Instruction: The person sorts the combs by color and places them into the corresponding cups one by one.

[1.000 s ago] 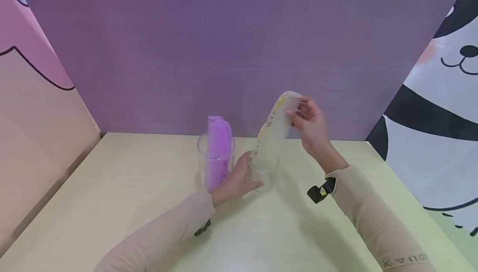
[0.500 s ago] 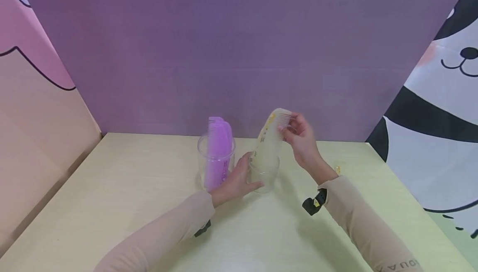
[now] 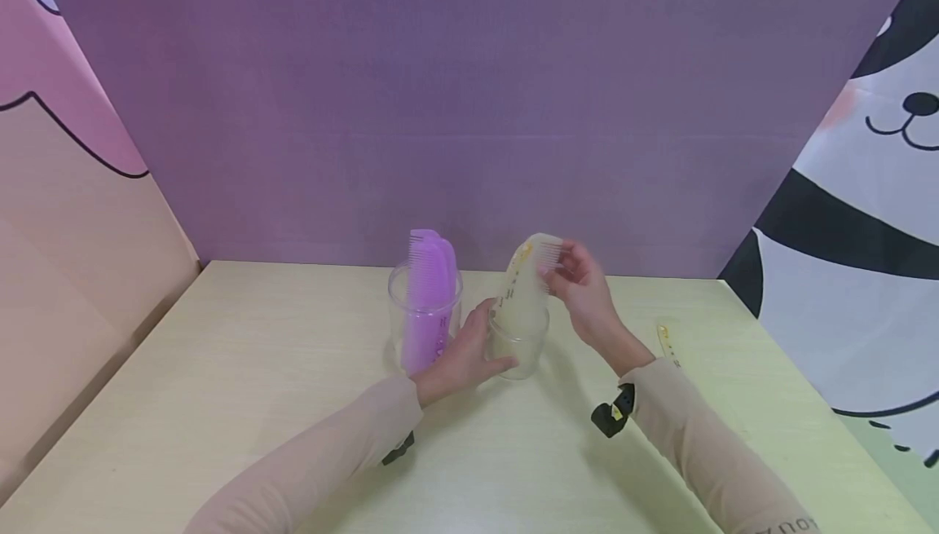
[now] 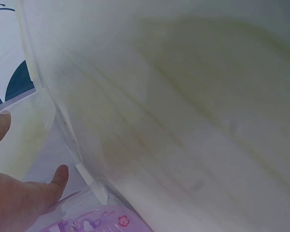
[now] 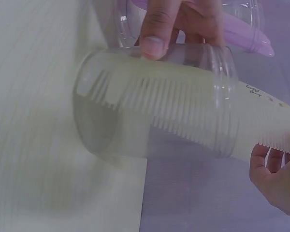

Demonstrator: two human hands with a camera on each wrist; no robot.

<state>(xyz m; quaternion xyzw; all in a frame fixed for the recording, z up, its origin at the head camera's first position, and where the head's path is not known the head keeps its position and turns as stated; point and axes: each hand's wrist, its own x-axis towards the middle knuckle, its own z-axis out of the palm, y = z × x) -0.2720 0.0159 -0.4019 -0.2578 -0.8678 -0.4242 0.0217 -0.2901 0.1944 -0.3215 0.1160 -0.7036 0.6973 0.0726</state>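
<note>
My left hand [image 3: 462, 359] steadies a clear plastic cup [image 3: 522, 350], thumb on its near side and fingers around its left. A pale yellow comb [image 3: 517, 281] with a flower print stands in the cup, leaning right, its upper end above the rim. My right hand [image 3: 583, 293] pinches that upper end by the toothed edge. Two overlapping rows of teeth show through the cup wall [image 5: 99, 145] in the right wrist view. Left of my left hand, purple combs [image 3: 429, 281] stand in a second clear cup [image 3: 396, 314]. The left wrist view is mostly filled by a blurred pale surface.
Another pale comb [image 3: 663, 338] with yellow print lies on the table [image 3: 293, 338] at the right, partly hidden by my right sleeve [image 3: 704, 436]. A purple panel [image 3: 469, 110] rises behind the table's back edge.
My right hand has moved down and left, lowering the pale comb deeper into the cup. The comb on the table has come into view beside the sleeve. My left hand has stayed put.
</note>
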